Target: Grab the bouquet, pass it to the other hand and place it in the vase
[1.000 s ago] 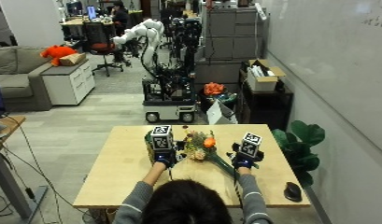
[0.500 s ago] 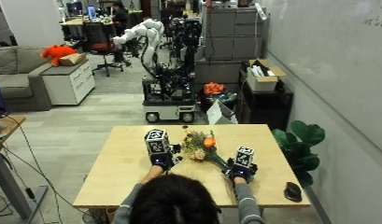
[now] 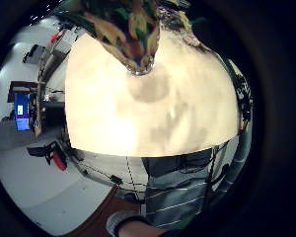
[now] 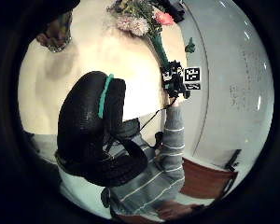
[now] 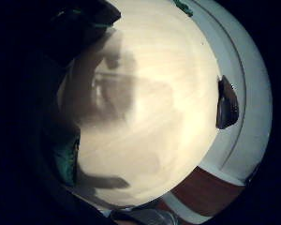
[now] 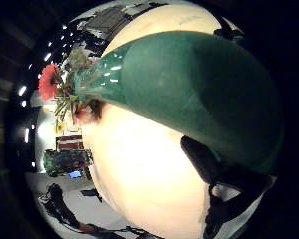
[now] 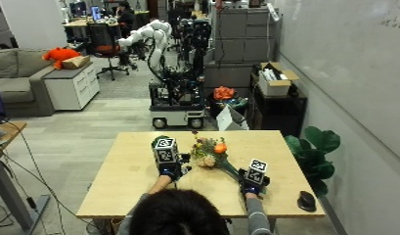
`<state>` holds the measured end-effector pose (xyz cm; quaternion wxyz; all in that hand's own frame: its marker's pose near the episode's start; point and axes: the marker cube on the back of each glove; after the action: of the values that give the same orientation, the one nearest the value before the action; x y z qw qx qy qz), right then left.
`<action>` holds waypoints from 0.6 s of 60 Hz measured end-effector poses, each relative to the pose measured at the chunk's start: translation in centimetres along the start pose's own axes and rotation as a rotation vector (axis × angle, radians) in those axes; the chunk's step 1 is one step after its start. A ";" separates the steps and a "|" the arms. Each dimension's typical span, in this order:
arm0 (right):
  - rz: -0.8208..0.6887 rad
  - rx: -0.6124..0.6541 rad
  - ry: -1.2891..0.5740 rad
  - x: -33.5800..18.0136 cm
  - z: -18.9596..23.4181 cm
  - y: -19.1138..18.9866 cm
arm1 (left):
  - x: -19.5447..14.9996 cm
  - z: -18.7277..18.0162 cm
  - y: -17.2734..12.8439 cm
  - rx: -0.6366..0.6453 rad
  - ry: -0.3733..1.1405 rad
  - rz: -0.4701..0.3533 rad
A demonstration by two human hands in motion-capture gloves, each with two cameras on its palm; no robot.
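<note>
Wooden table [image 7: 128,181] holds 1 bouquet [image 7: 212,152], gripped by right hand [image 7: 252,182]; left hand [image 7: 168,169] curled, unclear.

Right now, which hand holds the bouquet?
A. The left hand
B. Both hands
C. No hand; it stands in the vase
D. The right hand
D: in the outside view the right hand grips the green stem end of the bouquet, which lies slanted over the table, while the left hand stays apart from it; the right thumb side view shows the green wrap close against that palm.
</note>
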<state>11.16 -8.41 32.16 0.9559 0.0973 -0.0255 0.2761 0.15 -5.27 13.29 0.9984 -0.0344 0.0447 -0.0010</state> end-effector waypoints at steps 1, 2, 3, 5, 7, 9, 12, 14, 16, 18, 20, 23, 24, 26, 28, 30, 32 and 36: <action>-0.005 0.006 -0.001 -0.2 -0.1 0.0 | 0.2 0.0 -0.1 0.019 0.021 0.039; -0.013 0.002 -0.003 -0.4 -0.3 0.2 | 0.2 0.1 -0.3 0.032 0.033 0.063; -0.023 -0.001 -0.007 -0.6 -0.5 0.3 | 0.3 0.1 -0.3 0.037 0.032 0.066; -0.041 0.025 -0.017 -1.0 -0.7 -0.2 | 0.2 -0.2 0.1 0.032 0.001 0.022; -0.041 0.081 -0.012 -1.2 -1.0 -1.1 | 0.1 -0.5 0.6 0.029 -0.026 -0.021; -0.015 0.109 0.023 -0.9 -1.4 -1.7 | 0.3 -0.7 0.6 0.042 -0.006 0.019; 0.031 0.061 0.102 -0.1 -1.7 -1.3 | 0.5 -0.8 0.5 0.059 0.025 0.087; 0.067 -0.065 0.164 0.5 -1.8 0.2 | 0.6 -0.9 0.6 0.063 0.027 0.100; 0.089 -0.184 0.200 0.8 -1.9 1.6 | 0.5 -1.1 0.4 0.095 0.016 0.100; 0.090 -0.217 0.206 0.7 -2.1 1.9 | 0.1 -1.6 -0.4 0.193 -0.023 0.086; 0.052 -0.177 0.178 0.2 -2.2 1.3 | -0.3 -1.9 -1.1 0.270 -0.057 0.072; -0.001 -0.167 0.140 -0.6 -2.6 1.3 | 0.0 -1.5 -0.3 0.155 -0.016 0.079; 0.011 -0.177 0.164 -0.5 -2.8 1.4 | 0.2 -1.3 0.1 0.108 0.000 0.084; 0.049 -0.195 0.237 0.1 -3.3 1.7 | 0.3 -1.1 0.3 0.061 0.017 0.090; 0.045 -0.170 0.259 0.2 -3.5 1.2 | 0.3 -0.8 -0.1 0.047 0.025 0.094; 0.016 -0.140 0.244 -0.2 -3.5 0.7 | 0.3 -0.6 -0.3 0.043 0.029 0.093; 0.013 -0.158 0.250 -0.1 -3.8 0.8 | 0.3 -0.7 -0.2 0.046 0.029 0.089; 0.100 -0.163 0.344 1.1 -4.1 0.6 | 0.6 -1.3 0.5 0.060 0.028 0.077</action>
<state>11.74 -6.54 28.35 0.9359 -0.0303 0.1111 0.3329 0.59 -4.82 11.87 0.9976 -0.0024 0.0599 0.0355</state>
